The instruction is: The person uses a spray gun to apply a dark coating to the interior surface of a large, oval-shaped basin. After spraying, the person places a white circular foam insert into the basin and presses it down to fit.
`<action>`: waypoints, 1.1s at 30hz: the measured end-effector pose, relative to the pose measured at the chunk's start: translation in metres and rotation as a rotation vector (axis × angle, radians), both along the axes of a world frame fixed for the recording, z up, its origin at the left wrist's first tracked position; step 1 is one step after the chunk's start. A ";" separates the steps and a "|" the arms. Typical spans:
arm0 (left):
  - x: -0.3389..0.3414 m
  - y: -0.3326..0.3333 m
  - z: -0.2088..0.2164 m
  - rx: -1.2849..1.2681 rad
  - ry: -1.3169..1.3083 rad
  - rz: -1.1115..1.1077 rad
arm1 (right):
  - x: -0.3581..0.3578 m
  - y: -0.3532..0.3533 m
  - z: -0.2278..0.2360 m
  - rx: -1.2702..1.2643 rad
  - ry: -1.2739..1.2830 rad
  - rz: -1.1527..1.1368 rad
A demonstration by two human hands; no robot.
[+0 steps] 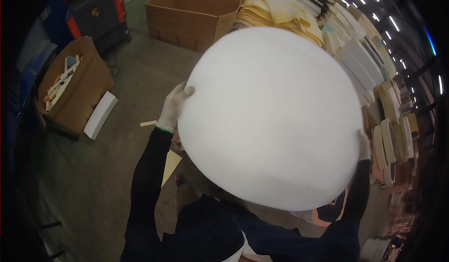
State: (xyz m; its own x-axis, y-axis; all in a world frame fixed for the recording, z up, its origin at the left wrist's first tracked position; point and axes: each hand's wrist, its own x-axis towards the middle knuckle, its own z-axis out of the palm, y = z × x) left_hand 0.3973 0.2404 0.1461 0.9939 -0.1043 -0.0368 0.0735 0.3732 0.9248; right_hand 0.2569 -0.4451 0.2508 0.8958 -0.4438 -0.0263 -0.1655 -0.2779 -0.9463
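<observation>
A large white sheet with rounded edges, apparently foam (271, 117), fills the middle of the view in front of my body. My left hand (174, 104), in a pale glove with a green cuff edge, grips its left edge, the thumb lying on the near face. At the right edge my right hand (364, 145), gloved too, holds the sheet; most of its fingers are hidden behind it. Both arms are in dark sleeves and spread wide. The sheet hides much of the floor beyond it.
An open cardboard box (191, 21) stands ahead, beside stacked yellow foam sheets (276, 11). On the left, another carton (82, 91) holds offcuts, with a white foam piece (101, 115) leaning near it. A dark machine with orange trim (96, 16) stands behind. Foam stacks (388, 145) line the right.
</observation>
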 end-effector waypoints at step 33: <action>0.041 0.023 -0.011 0.513 -0.218 -0.133 | -0.028 0.071 0.004 -0.913 0.452 -0.486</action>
State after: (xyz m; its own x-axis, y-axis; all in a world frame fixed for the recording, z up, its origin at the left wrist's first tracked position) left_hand 0.4387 0.2630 0.1349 0.9636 -0.2522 0.0883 -0.1234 -0.1269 0.9842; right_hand 0.2289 -0.3743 0.2544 0.6133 -0.7620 0.2079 -0.7205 -0.6476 -0.2479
